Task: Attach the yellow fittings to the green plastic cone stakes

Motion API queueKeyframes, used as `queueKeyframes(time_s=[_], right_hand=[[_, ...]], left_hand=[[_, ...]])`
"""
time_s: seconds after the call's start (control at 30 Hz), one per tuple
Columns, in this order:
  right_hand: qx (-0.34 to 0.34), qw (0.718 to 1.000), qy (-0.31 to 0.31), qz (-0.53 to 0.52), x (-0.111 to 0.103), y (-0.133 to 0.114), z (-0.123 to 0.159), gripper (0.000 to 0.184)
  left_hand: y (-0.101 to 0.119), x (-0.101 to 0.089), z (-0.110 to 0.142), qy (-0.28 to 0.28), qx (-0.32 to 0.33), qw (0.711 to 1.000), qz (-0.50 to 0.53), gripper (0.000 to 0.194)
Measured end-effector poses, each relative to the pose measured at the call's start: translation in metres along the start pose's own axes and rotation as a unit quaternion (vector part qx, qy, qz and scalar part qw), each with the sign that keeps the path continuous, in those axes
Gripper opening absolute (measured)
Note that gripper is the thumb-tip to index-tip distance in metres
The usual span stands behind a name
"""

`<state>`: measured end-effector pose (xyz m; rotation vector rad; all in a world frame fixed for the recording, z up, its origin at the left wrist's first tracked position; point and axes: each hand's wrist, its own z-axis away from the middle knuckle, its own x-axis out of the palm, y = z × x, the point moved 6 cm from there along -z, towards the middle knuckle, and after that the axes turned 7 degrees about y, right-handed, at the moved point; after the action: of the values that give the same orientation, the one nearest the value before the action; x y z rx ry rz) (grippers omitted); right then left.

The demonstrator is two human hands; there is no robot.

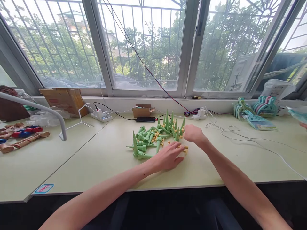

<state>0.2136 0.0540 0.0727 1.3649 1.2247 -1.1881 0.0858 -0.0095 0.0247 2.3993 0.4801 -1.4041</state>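
A pile of green plastic cone-shaped spikes lies on the table, some standing point up and others on their sides. Small yellow plastic pieces are scattered among them and along the right side. My left hand rests palm down at the near side of the pile, fingers stretched over several yellow pieces. Just right of the upright spikes, my right hand is closed, beside a green spike. Whatever its fingers hold is hidden.
Behind the pile lie a black phone and a small open cardboard box. White cables run across the right side. Packs with teal handles stand far right, near another person's hand. A white metal stand is left.
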Motion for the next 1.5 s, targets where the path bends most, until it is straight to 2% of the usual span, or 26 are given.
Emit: queueKeyframes(time_s=[0.1,0.23,0.33,0.5,0.6,0.8,0.97,1.1,1.27,1.4,1.5], right_hand=[[0.026,1.000,0.011,-0.009,-0.011,0.004,0.000,0.027],[0.020,0.999,0.032,-0.014,-0.024,0.002,0.001,0.029],[0.007,0.999,0.032,-0.018,-0.028,-0.001,0.004,0.028],[-0.009,0.999,0.037,-0.015,-0.032,-0.007,0.014,0.031],[-0.021,0.999,0.045,-0.016,-0.036,-0.014,0.020,0.030],[-0.089,0.982,0.163,-0.044,-0.057,-0.040,0.017,0.034],[-0.157,0.966,0.194,-0.069,-0.064,-0.068,0.000,0.032],[-0.173,0.968,0.164,-0.071,-0.053,-0.087,-0.019,0.027],[-0.175,0.980,0.082,-0.049,-0.019,-0.103,-0.041,0.020],[-0.178,0.980,0.072,-0.047,0.005,-0.108,-0.050,0.019],[-0.175,0.981,0.075,-0.044,0.018,-0.109,-0.053,0.026]], left_hand=[[0.005,0.011,-0.012,-0.011,0.028,0.999,-0.017,0.033],[0.009,0.025,-0.028,-0.021,0.059,0.997,-0.044,0.025],[0.007,0.030,-0.031,-0.035,0.051,0.997,-0.039,0.025],[0.005,0.018,-0.016,-0.037,0.048,0.998,-0.031,0.027],[-0.004,0.010,-0.005,-0.052,0.030,0.997,-0.048,0.030],[-0.022,0.005,0.002,-0.079,-0.003,0.990,-0.120,0.027],[-0.023,0.008,-0.004,-0.049,0.006,0.987,-0.154,0.027],[-0.026,0.007,-0.007,-0.003,-0.007,0.989,-0.150,0.026],[-0.036,0.006,-0.003,0.027,-0.042,0.988,-0.146,0.023],[-0.037,0.010,-0.001,0.041,-0.035,0.989,-0.138,0.019],[-0.033,0.010,-0.002,0.052,-0.026,0.990,-0.127,0.021]])
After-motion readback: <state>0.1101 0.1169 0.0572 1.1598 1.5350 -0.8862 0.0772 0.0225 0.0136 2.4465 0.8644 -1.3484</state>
